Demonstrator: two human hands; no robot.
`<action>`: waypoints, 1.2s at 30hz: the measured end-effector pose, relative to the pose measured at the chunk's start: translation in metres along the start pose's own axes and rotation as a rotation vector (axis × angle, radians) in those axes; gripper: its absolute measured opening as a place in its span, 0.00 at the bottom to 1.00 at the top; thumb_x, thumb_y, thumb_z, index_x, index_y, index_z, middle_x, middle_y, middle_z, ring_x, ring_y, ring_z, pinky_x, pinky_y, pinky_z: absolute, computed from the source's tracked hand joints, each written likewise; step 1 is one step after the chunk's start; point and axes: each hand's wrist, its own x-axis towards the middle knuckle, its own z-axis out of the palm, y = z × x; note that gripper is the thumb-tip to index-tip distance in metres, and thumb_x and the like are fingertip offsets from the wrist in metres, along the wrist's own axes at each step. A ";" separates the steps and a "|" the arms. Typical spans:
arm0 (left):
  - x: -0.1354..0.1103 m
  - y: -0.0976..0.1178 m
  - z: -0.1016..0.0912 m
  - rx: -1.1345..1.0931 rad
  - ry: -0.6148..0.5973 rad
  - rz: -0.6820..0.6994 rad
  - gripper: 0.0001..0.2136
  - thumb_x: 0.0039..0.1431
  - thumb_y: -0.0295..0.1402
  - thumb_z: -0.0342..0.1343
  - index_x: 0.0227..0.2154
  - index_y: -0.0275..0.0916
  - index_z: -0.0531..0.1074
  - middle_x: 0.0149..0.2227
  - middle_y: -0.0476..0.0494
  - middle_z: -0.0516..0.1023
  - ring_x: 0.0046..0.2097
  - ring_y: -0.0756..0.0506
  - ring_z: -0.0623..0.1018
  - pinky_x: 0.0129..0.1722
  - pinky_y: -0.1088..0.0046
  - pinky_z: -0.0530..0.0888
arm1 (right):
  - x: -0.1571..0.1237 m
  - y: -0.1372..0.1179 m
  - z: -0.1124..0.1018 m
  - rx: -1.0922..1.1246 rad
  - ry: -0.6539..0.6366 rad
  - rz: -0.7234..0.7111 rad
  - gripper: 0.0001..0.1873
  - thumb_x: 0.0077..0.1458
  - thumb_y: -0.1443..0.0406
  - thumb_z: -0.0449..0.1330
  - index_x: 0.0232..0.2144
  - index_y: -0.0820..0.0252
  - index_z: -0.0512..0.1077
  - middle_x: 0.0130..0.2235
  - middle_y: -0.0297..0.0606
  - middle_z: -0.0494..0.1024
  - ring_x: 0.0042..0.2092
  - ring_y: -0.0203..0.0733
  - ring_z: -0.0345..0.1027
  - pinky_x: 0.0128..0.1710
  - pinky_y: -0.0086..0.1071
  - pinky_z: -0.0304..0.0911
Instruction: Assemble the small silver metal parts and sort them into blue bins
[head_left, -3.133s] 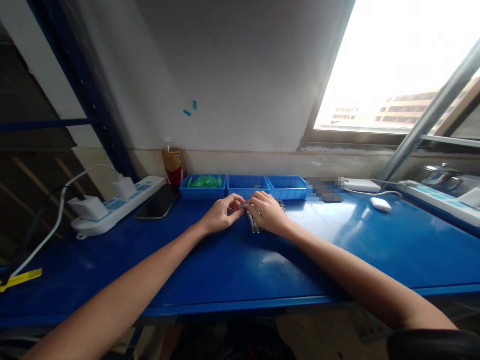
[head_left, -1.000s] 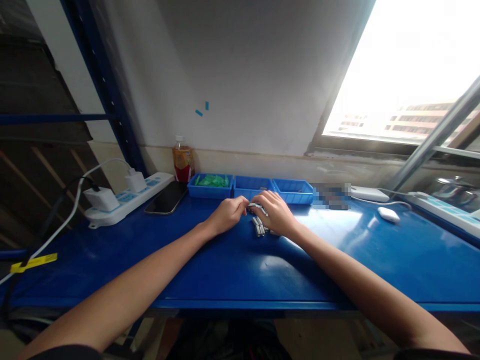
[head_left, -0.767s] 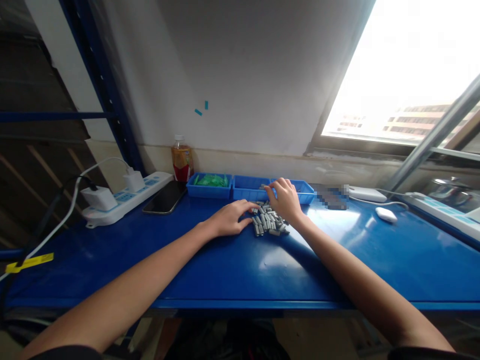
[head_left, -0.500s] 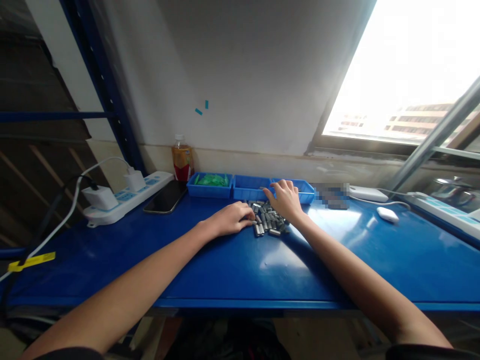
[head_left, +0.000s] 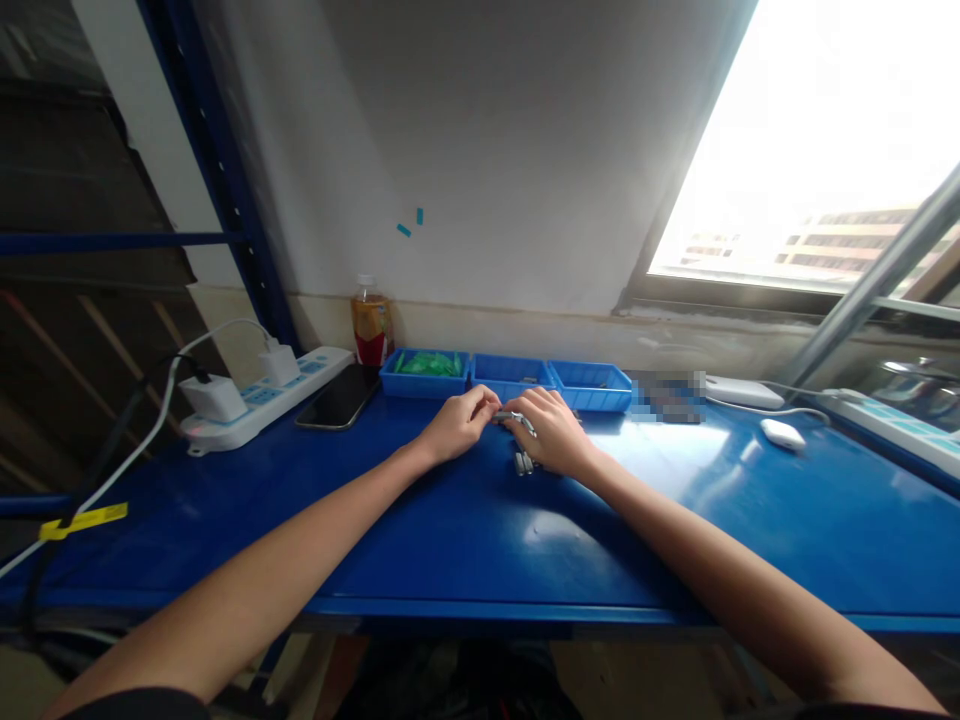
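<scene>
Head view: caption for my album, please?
Left hand and right hand close together by small silvery pieces on a blue table, three bins behind.

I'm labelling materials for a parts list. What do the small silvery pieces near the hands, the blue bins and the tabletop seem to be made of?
Silvery pieces: probably metal, smooth; grey with bright highlights.
Blue bins: likely moulded plastic, semi-gloss; even colour, thin ribbed walls.
Tabletop: glossy blue, perhaps painted metal or laminate; it reflects window light, but the base material is hidden.

Small silvery metal pieces (head_left: 523,463) | two side by side on blue tabletop (head_left: 442,545) | others partly hidden
</scene>
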 end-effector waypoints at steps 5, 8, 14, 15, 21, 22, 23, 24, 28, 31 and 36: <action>-0.003 0.003 0.001 0.087 -0.044 0.082 0.11 0.59 0.35 0.51 0.43 0.38 0.69 0.35 0.45 0.77 0.37 0.46 0.75 0.36 0.73 0.69 | 0.000 0.004 0.002 0.001 0.029 0.068 0.13 0.63 0.63 0.49 0.30 0.59 0.70 0.31 0.39 0.73 0.38 0.43 0.63 0.38 0.35 0.56; -0.003 0.002 0.000 0.184 -0.039 0.152 0.09 0.60 0.35 0.51 0.41 0.38 0.71 0.36 0.44 0.76 0.39 0.45 0.75 0.41 0.71 0.69 | 0.000 0.003 0.003 0.002 0.012 0.065 0.15 0.63 0.64 0.48 0.27 0.58 0.68 0.29 0.38 0.72 0.36 0.42 0.63 0.38 0.35 0.55; -0.003 0.004 -0.002 0.183 -0.025 0.139 0.13 0.65 0.37 0.42 0.36 0.38 0.70 0.37 0.43 0.76 0.40 0.45 0.74 0.40 0.72 0.68 | -0.001 0.000 0.001 0.081 0.075 0.046 0.12 0.57 0.60 0.57 0.43 0.59 0.66 0.37 0.40 0.73 0.41 0.45 0.65 0.41 0.37 0.58; -0.003 0.005 -0.003 0.174 -0.032 0.136 0.14 0.65 0.37 0.41 0.35 0.38 0.70 0.35 0.44 0.76 0.39 0.46 0.74 0.39 0.73 0.68 | -0.001 0.000 0.000 0.083 0.079 0.032 0.13 0.57 0.61 0.57 0.43 0.59 0.66 0.38 0.40 0.73 0.41 0.45 0.65 0.41 0.37 0.59; -0.005 0.009 -0.003 0.141 -0.116 0.112 0.18 0.66 0.39 0.37 0.27 0.37 0.67 0.28 0.46 0.74 0.33 0.48 0.73 0.33 0.75 0.67 | 0.000 0.002 -0.006 0.116 0.077 -0.082 0.07 0.60 0.64 0.53 0.39 0.57 0.69 0.36 0.39 0.73 0.40 0.44 0.64 0.40 0.37 0.60; -0.005 0.011 -0.002 0.143 -0.118 0.094 0.19 0.67 0.39 0.36 0.27 0.37 0.67 0.28 0.46 0.74 0.32 0.48 0.73 0.33 0.75 0.66 | 0.000 0.003 -0.007 0.108 0.081 -0.100 0.07 0.60 0.64 0.53 0.39 0.56 0.69 0.36 0.39 0.73 0.39 0.44 0.64 0.40 0.37 0.60; -0.006 0.012 -0.002 0.150 -0.117 0.071 0.20 0.67 0.40 0.35 0.28 0.37 0.68 0.28 0.46 0.74 0.32 0.48 0.73 0.32 0.75 0.66 | 0.001 0.005 -0.009 0.090 0.092 -0.103 0.07 0.60 0.63 0.53 0.38 0.57 0.70 0.36 0.39 0.73 0.39 0.44 0.64 0.40 0.37 0.60; -0.006 0.014 -0.001 0.163 -0.119 0.044 0.20 0.66 0.42 0.35 0.29 0.37 0.68 0.28 0.47 0.75 0.32 0.48 0.74 0.31 0.75 0.65 | 0.003 0.007 -0.010 0.066 0.111 -0.088 0.08 0.60 0.62 0.53 0.37 0.57 0.71 0.36 0.40 0.73 0.39 0.44 0.64 0.40 0.37 0.60; -0.011 0.024 0.004 0.296 -0.236 0.000 0.18 0.59 0.50 0.47 0.35 0.41 0.70 0.31 0.48 0.76 0.32 0.46 0.74 0.29 0.75 0.64 | 0.008 0.025 -0.010 -0.076 0.230 0.141 0.13 0.61 0.59 0.51 0.32 0.58 0.73 0.34 0.41 0.72 0.38 0.44 0.63 0.39 0.37 0.59; -0.014 0.030 0.007 0.395 -0.312 0.082 0.19 0.49 0.52 0.56 0.35 0.42 0.70 0.34 0.48 0.75 0.34 0.45 0.75 0.30 0.74 0.65 | 0.009 0.044 -0.004 -0.204 0.245 0.345 0.16 0.61 0.56 0.51 0.30 0.58 0.73 0.34 0.41 0.72 0.39 0.46 0.62 0.39 0.38 0.59; -0.013 0.028 0.009 0.438 -0.318 0.112 0.12 0.50 0.43 0.58 0.33 0.41 0.70 0.35 0.47 0.75 0.36 0.44 0.75 0.32 0.73 0.67 | 0.006 0.060 0.007 -0.289 0.181 0.429 0.18 0.60 0.53 0.51 0.35 0.59 0.74 0.38 0.44 0.73 0.44 0.51 0.61 0.41 0.41 0.58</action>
